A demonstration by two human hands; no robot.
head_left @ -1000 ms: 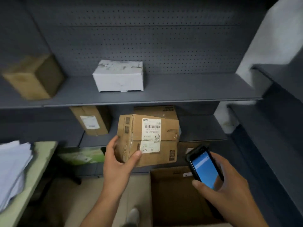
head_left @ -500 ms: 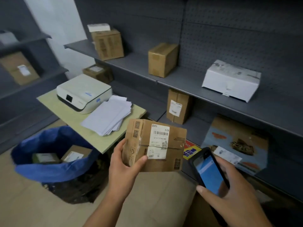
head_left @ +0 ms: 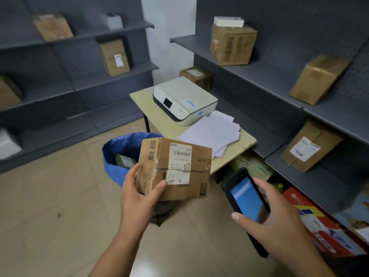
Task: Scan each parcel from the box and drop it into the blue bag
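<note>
My left hand [head_left: 139,194] grips a brown cardboard parcel [head_left: 179,168] by its lower left corner, white barcode label facing me. The parcel hangs in front of the blue bag [head_left: 119,148], which stands open on the floor with at least one parcel [head_left: 125,160] inside. My right hand [head_left: 267,214] holds a black handheld scanner [head_left: 245,198] with a lit blue screen, just right of the parcel and lower. The source box is out of view.
A small table [head_left: 239,148] behind the bag carries a white printer [head_left: 183,102] and a stack of papers [head_left: 211,132]. Grey shelves [head_left: 279,80] with several cardboard boxes run along the left and right walls. Colourful cartons [head_left: 323,226] sit low at right. Beige tiled floor [head_left: 50,216].
My view has swung left from the shelves to the corner with the table and blue bag. The parcel and scanner stay in my hands, now in front of the bag.
</note>
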